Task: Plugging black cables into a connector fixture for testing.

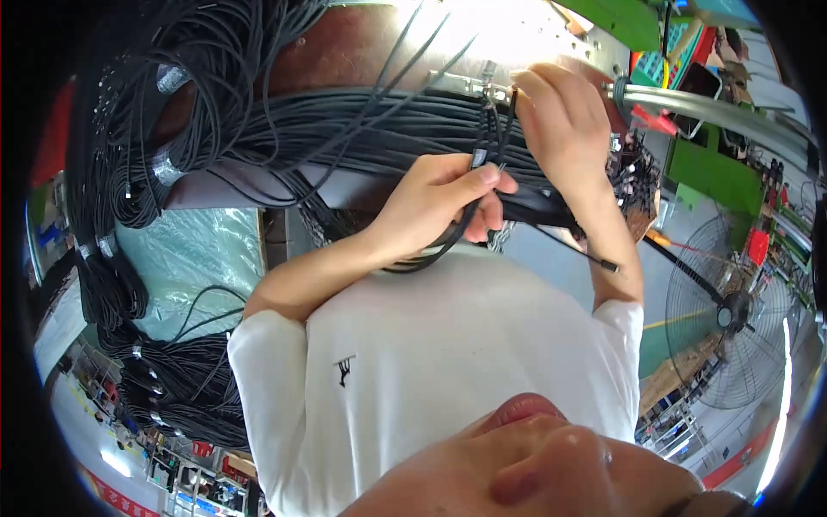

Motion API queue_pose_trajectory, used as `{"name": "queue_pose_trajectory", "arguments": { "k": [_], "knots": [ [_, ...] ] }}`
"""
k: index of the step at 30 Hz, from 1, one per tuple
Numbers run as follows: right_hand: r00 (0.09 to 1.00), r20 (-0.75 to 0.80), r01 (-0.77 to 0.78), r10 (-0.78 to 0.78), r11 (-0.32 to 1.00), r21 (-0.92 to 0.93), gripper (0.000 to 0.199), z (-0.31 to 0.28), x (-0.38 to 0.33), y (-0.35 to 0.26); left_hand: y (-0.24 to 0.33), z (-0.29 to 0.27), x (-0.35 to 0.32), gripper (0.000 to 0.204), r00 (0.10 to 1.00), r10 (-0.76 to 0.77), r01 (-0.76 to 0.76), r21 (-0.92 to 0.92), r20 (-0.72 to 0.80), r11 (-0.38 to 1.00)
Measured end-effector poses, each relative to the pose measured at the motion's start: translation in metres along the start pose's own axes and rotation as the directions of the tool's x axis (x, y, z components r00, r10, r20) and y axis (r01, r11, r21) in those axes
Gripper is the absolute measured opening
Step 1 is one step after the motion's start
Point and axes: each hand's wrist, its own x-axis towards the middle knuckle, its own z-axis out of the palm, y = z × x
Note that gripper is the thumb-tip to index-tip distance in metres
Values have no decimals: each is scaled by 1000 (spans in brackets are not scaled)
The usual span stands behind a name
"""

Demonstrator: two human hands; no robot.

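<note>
My left hand (448, 194) is closed around a few black cables (448, 241), which loop down from it in front of the white shirt. Their upper ends rise past the thumb, with a pale label (478, 158) on one. Clear and metal connectors (488, 86) show at the top of these ends. My right hand (564, 125) is just right of the connectors, fingers bent and fingertips together beside a dark cable end (514, 103). What the right fingertips pinch is hidden. Behind both hands a thick bundle of black cables (370, 129) lies along the bench.
Coiled black cables with silvery ties (168, 164) hang at the left. Below them is a plastic-wrapped pale green package (207, 258). The metal bench top (345, 43) reflects bright light. A metal tube (715, 99) extends right. A caged fan (732, 310) stands at the right.
</note>
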Motion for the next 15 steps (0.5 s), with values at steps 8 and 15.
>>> {"name": "queue_pose_trajectory", "arguments": {
  "k": [8, 15],
  "knots": [
    [885, 277, -462, 375, 784, 415, 12, 26, -27, 5, 15, 4, -2, 39, 950, 307, -281, 265, -60, 922],
    [896, 308, -420, 319, 834, 358, 14, 19, -25, 4, 9, 19, 15, 32, 981, 171, -171, 6, -91, 985]
  ]
}}
